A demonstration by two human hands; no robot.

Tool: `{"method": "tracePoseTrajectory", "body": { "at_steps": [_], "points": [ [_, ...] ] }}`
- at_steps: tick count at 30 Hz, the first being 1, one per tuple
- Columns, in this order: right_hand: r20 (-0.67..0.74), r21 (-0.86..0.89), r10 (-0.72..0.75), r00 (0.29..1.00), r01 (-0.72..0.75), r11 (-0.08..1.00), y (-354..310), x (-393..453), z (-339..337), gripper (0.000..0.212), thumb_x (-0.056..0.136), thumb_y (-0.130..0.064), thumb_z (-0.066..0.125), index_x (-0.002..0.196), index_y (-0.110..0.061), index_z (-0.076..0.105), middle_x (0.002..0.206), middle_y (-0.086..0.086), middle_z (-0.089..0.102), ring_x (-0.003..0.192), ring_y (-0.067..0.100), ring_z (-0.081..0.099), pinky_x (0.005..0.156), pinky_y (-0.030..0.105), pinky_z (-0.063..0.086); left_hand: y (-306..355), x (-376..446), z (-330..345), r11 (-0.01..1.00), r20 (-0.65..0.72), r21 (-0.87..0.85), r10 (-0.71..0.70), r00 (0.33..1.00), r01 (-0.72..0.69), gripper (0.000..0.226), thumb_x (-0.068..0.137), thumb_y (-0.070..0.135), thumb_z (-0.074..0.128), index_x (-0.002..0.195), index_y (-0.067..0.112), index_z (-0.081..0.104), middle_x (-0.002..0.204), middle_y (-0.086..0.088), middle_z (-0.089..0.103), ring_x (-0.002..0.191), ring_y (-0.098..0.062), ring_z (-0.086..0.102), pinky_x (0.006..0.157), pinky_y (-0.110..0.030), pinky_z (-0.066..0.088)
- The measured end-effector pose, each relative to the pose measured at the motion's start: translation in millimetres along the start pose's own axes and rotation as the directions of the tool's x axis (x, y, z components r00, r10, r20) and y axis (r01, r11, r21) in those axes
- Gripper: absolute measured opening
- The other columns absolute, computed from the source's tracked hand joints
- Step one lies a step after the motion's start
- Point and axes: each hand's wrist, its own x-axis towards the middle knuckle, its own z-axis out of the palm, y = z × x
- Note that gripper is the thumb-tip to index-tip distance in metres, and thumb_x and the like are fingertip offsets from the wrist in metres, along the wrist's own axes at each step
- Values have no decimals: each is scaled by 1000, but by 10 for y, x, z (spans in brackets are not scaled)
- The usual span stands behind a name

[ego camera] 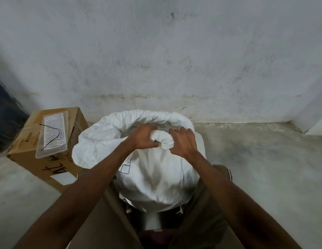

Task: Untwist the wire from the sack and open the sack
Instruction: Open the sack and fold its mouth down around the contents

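Rough grey concrete makes up both the floor [255, 159] and the stained wall [174, 60] behind the work. At the centre, the left hand [144, 137] and the right hand [183, 141] are both closed on the near edge of the white sack [156, 177], each gripping the same thick roll of cloth [163, 139] between them. The left fingers curl down over the roll from one side, and the right fingers [176, 132] hook over it from the other, so the two hands sit just beside one another with the bunched fabric filling the gap.

Beyond the grip, the sack's mouth stands open, its rim [147, 115] folded outward in a wide, puffy ring that arcs away toward the wall. Below the grip, the full body of the sack bulges down between the person's knees, with a small blue printed square [125, 168] showing on its side near the left forearm.

Well off to the left of the grip, a cardboard box [47, 157] rests on the floor. A clear plastic tray [53, 133] lies on top of it, and the thin dark wire [52, 135], bent into a loose hook shape, lies in that tray, fully apart from the sack.
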Motion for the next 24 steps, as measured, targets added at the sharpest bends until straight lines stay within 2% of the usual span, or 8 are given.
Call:
{"method": "tracePoseTrajectory", "body": {
  "at_steps": [2,4,9,12,14,17,19,24],
  "points": [
    [155,41,-42,987,36,999,6,109,-54,79,45,-72,72,106,-23,61,98,-4,68,95,22,61,80,41,42,22,5,18,971,-52,204,136,989,-123,42,70,32,79,104,12,69,99,-8,74,88,-31,71,71,-33,51],
    [357,199,-35,933,-39,979,4,212,-110,96,44,-78,71,123,-28,51,119,-4,59,111,19,50,94,45,39,34,-11,88,843,-101,428,403,909,-326,34,62,16,80,92,7,69,81,-9,71,65,-30,68,54,-30,46],
    [318,419,-65,946,-79,905,-59,232,-127,38,55,-24,82,84,-21,57,79,-9,60,71,14,57,62,34,47,51,-51,225,530,-209,680,802,559,-507,20,79,-7,52,82,11,62,80,-7,63,61,-23,55,52,-31,39],
    [239,272,29,971,-95,958,-120,69,1,30,56,-15,77,82,-18,64,75,-3,68,68,20,65,57,30,49,59,-129,139,781,-131,380,577,806,-496,38,65,19,72,101,16,62,91,-1,62,79,-21,58,62,-31,43],
    [111,191,35,993,-56,980,-117,-108,179,38,49,-16,84,84,-17,68,77,0,70,71,26,69,60,32,52,-33,-176,59,954,3,101,285,959,-283,64,55,38,78,112,21,54,105,4,59,93,-15,53,76,-31,43],
    [-8,71,-7,1000,7,997,-211,-237,275,50,39,-16,88,86,-18,72,76,-3,68,69,25,67,62,33,50,-152,-226,-25,998,232,63,10,973,-26,58,53,40,82,105,23,59,99,4,66,90,-18,63,76,-31,51],
    [-20,72,-73,997,74,995,-272,-204,278,53,42,-20,88,92,-18,70,82,-3,66,72,25,66,67,35,49,-137,-235,2,989,229,140,7,973,-40,36,64,32,78,93,20,62,87,0,71,83,-25,68,66,-31,49],
    [494,354,-113,862,-81,932,-334,185,-52,89,52,-59,85,128,-27,51,124,-5,59,107,17,60,95,44,45,-28,-252,193,820,78,467,335,939,-331,39,67,16,80,104,13,67,95,-6,71,81,-29,69,57,-35,50]
  ]
}}
